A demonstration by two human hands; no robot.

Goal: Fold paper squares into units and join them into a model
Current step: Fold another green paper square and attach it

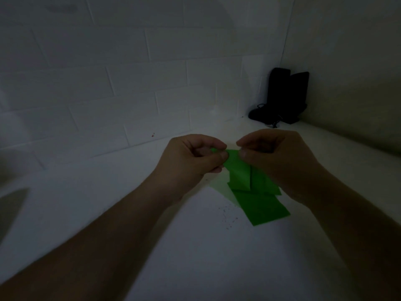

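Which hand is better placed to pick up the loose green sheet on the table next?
Probably the right hand: the loose sheet lies just below its wrist. The left hand is farther off; both pinch the folded paper.

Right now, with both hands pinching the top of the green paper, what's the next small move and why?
Probably press the top edge flat into a crease. The left hand and right hand both pinch the upper edge of the folded green piece, held above another green sheet lying on the white table. Fingers hide the fold itself, so this is a guess.
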